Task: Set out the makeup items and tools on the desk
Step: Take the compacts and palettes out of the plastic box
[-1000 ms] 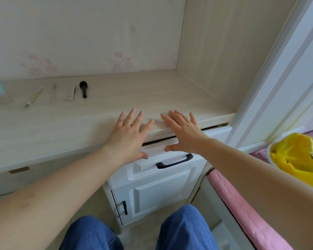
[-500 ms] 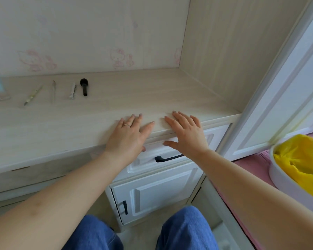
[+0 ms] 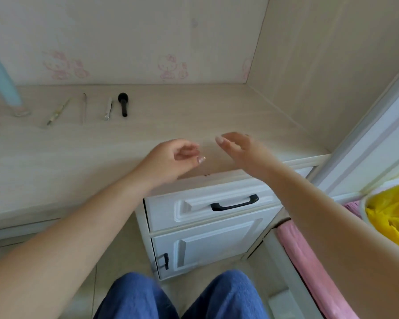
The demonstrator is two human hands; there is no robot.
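Several makeup tools lie in a row at the back left of the pale wood desk (image 3: 194, 111): a thin yellowish pencil (image 3: 57, 111), a slim clear stick (image 3: 84, 108), a silver tube (image 3: 108, 108) and a short black brush (image 3: 123, 104). Both hands hover empty above the desk's front edge, over the white drawer (image 3: 194, 210). My left hand (image 3: 171, 158) has loosely curled fingers. My right hand (image 3: 242, 148) is relaxed, thumb pointing left. The drawer is pushed in.
A light blue bottle (image 3: 1, 81) stands at the far left of the desk. Below the drawer is a white cabinet door (image 3: 207, 245). A white bin with a yellow bag (image 3: 392, 215) and pink bedding (image 3: 309, 261) sit to the right. My blue-jeaned knees are below.
The drawer went from slightly open to pushed in. Both hands then lifted off the desk edge and now hover with relaxed fingers.
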